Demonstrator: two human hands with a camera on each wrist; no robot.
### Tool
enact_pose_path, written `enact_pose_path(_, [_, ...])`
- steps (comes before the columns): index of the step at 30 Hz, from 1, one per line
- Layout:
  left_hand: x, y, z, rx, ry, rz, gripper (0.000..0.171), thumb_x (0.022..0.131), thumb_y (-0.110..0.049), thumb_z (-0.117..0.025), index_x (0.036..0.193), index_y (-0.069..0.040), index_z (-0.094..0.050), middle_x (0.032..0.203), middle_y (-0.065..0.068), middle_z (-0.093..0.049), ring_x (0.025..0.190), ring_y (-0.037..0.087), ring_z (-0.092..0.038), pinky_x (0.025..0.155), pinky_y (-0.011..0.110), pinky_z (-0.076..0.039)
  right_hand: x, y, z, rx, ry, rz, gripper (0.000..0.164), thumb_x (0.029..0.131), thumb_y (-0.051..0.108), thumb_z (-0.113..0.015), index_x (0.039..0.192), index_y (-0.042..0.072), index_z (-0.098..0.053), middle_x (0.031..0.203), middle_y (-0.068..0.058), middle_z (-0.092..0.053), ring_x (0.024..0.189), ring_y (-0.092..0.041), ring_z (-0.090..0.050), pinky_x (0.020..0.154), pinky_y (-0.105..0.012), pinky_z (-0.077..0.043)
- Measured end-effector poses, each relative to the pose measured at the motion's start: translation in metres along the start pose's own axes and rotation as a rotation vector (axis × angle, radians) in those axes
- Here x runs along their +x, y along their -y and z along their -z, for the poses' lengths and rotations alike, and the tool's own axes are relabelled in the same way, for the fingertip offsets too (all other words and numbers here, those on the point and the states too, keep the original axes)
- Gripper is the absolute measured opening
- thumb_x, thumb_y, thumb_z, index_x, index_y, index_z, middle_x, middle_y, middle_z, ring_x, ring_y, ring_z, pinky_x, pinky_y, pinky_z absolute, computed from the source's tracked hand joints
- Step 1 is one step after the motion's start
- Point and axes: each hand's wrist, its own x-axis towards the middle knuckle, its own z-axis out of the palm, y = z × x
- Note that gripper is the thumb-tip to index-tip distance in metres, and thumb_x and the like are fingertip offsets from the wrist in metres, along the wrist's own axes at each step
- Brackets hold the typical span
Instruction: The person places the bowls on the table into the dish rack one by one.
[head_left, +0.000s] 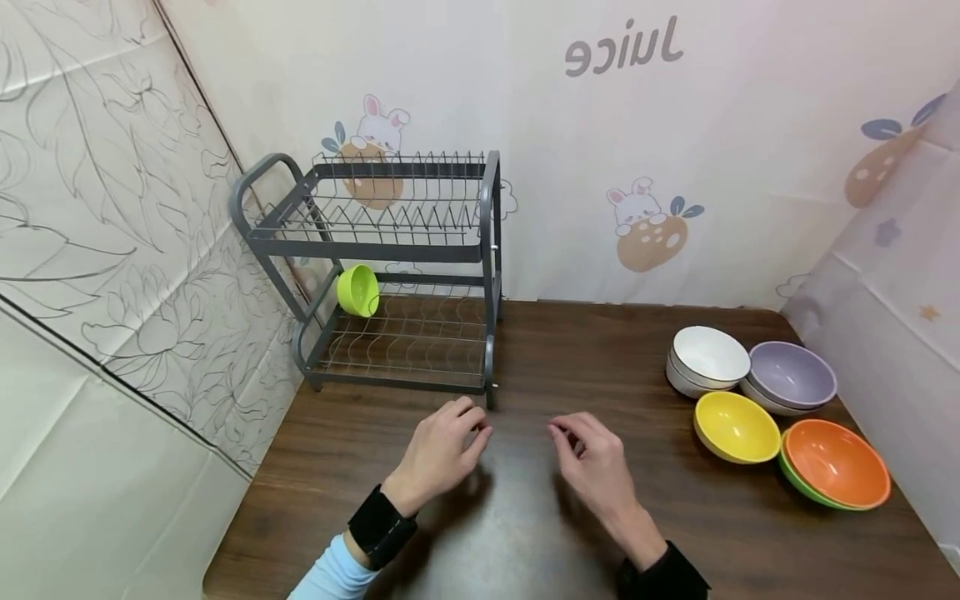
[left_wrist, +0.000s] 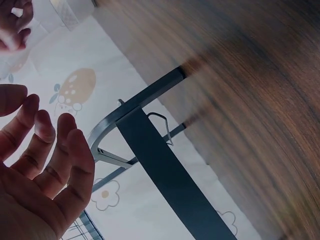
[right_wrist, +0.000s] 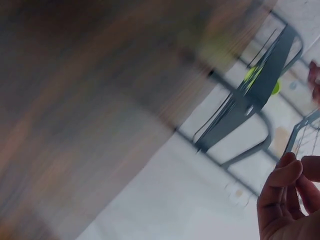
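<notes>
My left hand (head_left: 442,446) hovers over the table just in front of the dish rack (head_left: 367,248), its fingers loosely bent and nothing in them. To its right, my right hand (head_left: 596,467) is also empty, with thumb and fingertips close together. A small lime-green bowl (head_left: 358,291) sits tilted at the left of the rack's lower tier; the upper tier holds no dishes. In the left wrist view the curled fingers (left_wrist: 70,165) show beside the rack's dark frame (left_wrist: 155,170). The right wrist view catches my right fingers (right_wrist: 280,195) at its lower right edge.
Bowls stand at the table's right: a white bowl (head_left: 711,353) stacked on another, a purple bowl (head_left: 793,374) on a white one, a yellow bowl (head_left: 737,427), and an orange bowl (head_left: 837,463) in a green bowl (head_left: 806,483). Patterned wall coverings (head_left: 555,167) line the back and sides.
</notes>
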Motion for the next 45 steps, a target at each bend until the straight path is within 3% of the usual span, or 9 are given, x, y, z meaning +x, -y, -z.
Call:
enact_pose_path(4, [0.004,0.001,0.002,-0.025,-0.001,0.016,0.007,0.1,-0.017,-0.074,0.094,-0.017,-0.071,0.092,-0.006,-0.06,0.082,0.008,-0.058,0.065,0.025,-0.053,0.005,-0.025,0.031,-0.167,-0.089,0.013,0.018,0.082,-0.011,-0.082,0.096,0.0,-0.078,0.087,-0.006,-0.073,0.067,-0.015,-0.064,0.058,-0.02,-0.05])
enact_pose_path(8, [0.006,0.001,0.002,-0.039,0.002,0.034,0.007,0.1,-0.018,-0.074,0.093,-0.018,-0.071,0.093,-0.006,-0.06,0.083,0.007,-0.058,0.066,0.025,-0.053,0.0,-0.052,0.083,-0.361,-0.186,-0.096,0.014,0.085,-0.005,-0.079,0.099,-0.005,-0.077,0.091,-0.018,-0.072,0.072,-0.031,-0.066,0.065,-0.037,-0.049])
enact_pose_path(13, [0.007,0.001,0.003,-0.051,0.011,0.049,0.008,0.1,-0.017,-0.074,0.093,-0.017,-0.071,0.093,-0.006,-0.06,0.084,0.007,-0.058,0.067,0.026,-0.053,-0.023,-0.074,0.15,-0.523,-0.249,-0.472,0.026,0.091,0.001,-0.072,0.113,-0.013,-0.071,0.112,-0.037,-0.064,0.101,-0.055,-0.06,0.083,-0.066,-0.045])
enact_pose_path(16, [0.007,0.002,0.003,-0.048,0.007,0.051,0.007,0.099,-0.016,-0.075,0.093,-0.017,-0.071,0.093,-0.006,-0.061,0.083,0.007,-0.058,0.066,0.026,-0.053,-0.033,-0.083,0.179,-0.583,-0.17,-0.752,0.039,0.095,0.005,-0.067,0.127,-0.015,-0.063,0.126,-0.042,-0.056,0.118,-0.061,-0.05,0.095,-0.075,-0.038])
enact_pose_path(19, [0.006,0.003,0.003,-0.044,-0.011,0.057,0.007,0.098,-0.016,-0.076,0.093,-0.017,-0.071,0.094,-0.007,-0.06,0.083,0.008,-0.058,0.065,0.026,-0.052,-0.038,-0.092,0.195,-0.61,-0.062,-0.921,0.046,0.097,0.007,-0.061,0.135,-0.017,-0.057,0.133,-0.044,-0.051,0.121,-0.064,-0.046,0.1,-0.079,-0.034])
enact_pose_path(22, [0.005,0.003,0.002,-0.044,-0.012,0.06,0.007,0.098,-0.015,-0.077,0.093,-0.017,-0.072,0.094,-0.007,-0.061,0.082,0.008,-0.058,0.064,0.025,-0.052,-0.045,-0.1,0.202,-0.613,-0.036,-0.955,0.041,0.097,0.005,-0.059,0.13,-0.018,-0.059,0.128,-0.044,-0.055,0.113,-0.066,-0.05,0.096,-0.078,-0.037])
enact_pose_path(28, [0.004,0.002,0.001,-0.051,0.004,0.075,0.007,0.099,-0.016,-0.076,0.094,-0.018,-0.072,0.094,-0.008,-0.061,0.083,0.007,-0.058,0.065,0.025,-0.051,-0.054,-0.105,0.205,-0.623,-0.063,-0.905,0.028,0.096,0.004,-0.058,0.115,-0.014,-0.068,0.109,-0.04,-0.065,0.093,-0.066,-0.055,0.079,-0.075,-0.04])
enact_pose_path(39, [0.004,0.002,0.001,-0.055,-0.009,0.09,0.007,0.098,-0.015,-0.076,0.093,-0.017,-0.072,0.095,-0.006,-0.062,0.081,0.008,-0.056,0.064,0.025,-0.051,-0.06,-0.112,0.204,-0.63,-0.067,-0.893,0.023,0.095,0.005,-0.06,0.109,-0.011,-0.07,0.106,-0.041,-0.064,0.091,-0.068,-0.054,0.072,-0.074,-0.041])
enact_pose_path(45, [0.004,0.004,0.0,-0.064,-0.008,0.096,0.007,0.099,-0.016,-0.075,0.093,-0.017,-0.072,0.095,-0.006,-0.062,0.08,0.007,-0.055,0.063,0.025,-0.05,-0.055,-0.112,0.205,-0.631,-0.051,-0.949,0.028,0.096,0.007,-0.062,0.115,-0.01,-0.072,0.111,-0.04,-0.065,0.095,-0.066,-0.055,0.08,-0.075,-0.042])
